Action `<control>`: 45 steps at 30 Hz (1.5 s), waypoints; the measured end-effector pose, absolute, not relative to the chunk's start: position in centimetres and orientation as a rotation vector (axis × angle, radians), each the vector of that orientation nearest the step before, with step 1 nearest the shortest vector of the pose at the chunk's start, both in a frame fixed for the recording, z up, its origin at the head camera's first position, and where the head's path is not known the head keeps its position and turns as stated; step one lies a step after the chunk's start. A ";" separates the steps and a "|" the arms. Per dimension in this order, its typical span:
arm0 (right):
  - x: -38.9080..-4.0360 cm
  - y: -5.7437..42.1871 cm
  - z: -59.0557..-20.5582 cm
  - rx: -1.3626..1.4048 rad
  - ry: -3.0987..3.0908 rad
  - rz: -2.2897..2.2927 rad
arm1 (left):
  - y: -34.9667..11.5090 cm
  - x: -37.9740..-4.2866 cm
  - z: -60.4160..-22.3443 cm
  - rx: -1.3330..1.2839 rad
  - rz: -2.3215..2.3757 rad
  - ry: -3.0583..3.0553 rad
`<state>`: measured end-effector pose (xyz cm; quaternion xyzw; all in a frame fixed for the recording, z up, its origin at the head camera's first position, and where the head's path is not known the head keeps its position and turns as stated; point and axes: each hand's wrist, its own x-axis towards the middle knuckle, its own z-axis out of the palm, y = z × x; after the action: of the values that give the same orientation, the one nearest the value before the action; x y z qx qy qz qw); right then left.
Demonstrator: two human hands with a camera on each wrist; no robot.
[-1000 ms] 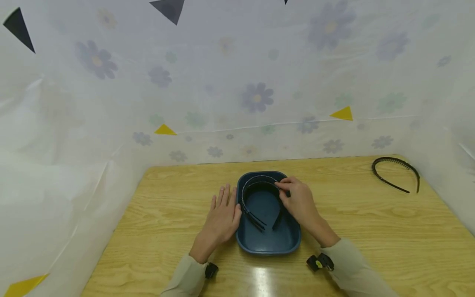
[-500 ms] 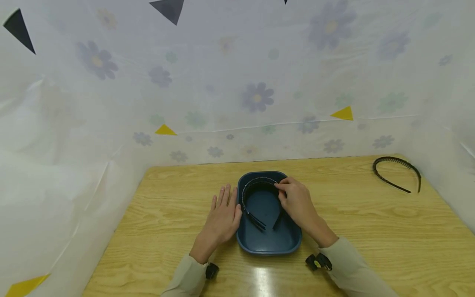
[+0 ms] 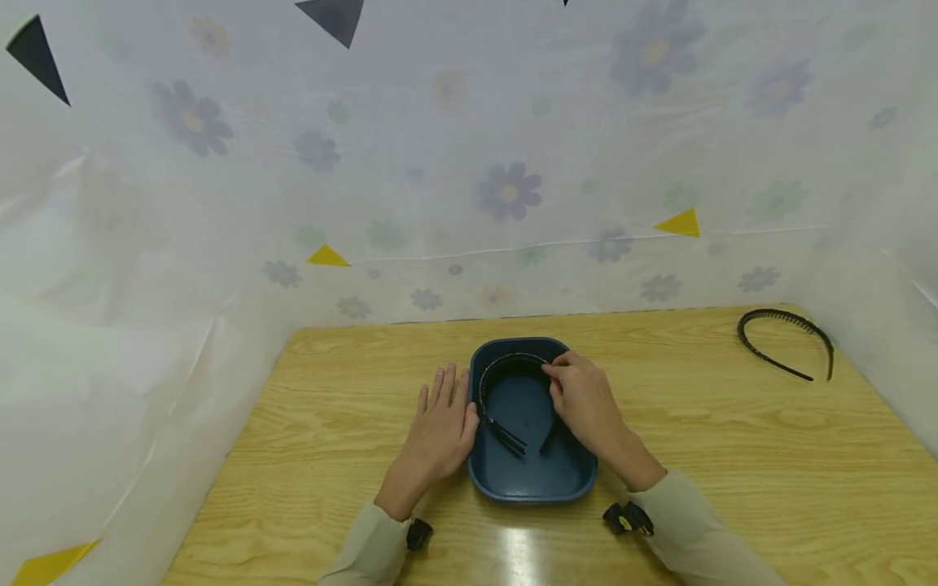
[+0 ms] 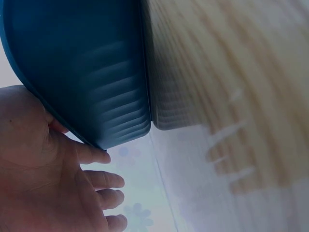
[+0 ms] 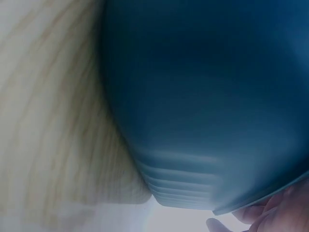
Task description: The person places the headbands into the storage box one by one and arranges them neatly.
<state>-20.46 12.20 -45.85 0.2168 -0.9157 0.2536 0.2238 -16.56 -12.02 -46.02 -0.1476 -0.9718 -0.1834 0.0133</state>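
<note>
A dark blue rectangular basin [image 3: 533, 482] stands on the table, ribbed on its outer end wall. Inside it, black headbands [image 3: 484, 387] lie nested with their ends toward the person. My right hand [image 3: 586, 403] reaches over the basin's right rim and pinches a headband at the upper right of its arc between thumb and fingertips. My left hand [image 3: 438, 427] has its fingers straight and rests along the basin's left side, thumb at the rim. In the right wrist view, the basin wall [image 5: 193, 121] covers most of the picture and hides what the fingers [image 5: 280, 212] hold.
Another black headband [image 3: 786, 342], with comb-like teeth, lies at the far right of the wooden table [image 3: 352, 391]. A pale floral sheet [image 3: 440, 203] hangs behind and at both sides, with yellow and black triangles on it.
My right hand has moved down slightly with the pinched headband, and its arc now sits closer against the headbands in the basin. My left hand has stayed in place.
</note>
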 end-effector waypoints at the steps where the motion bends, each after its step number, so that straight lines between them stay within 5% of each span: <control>1: -20.5 12.2 -45.9 0.598 -2.531 0.692 | -12.0 -16.6 -46.0 -0.460 -0.569 -3.028; 45: -20.1 12.3 -45.8 0.629 -2.533 0.639 | -12.0 -16.4 -45.8 -0.450 -0.575 -3.058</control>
<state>-20.10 12.31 -45.84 0.2279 -0.9185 0.2316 0.2253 -16.36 -12.03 -45.81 -0.1432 -0.9726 -0.1829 -0.0012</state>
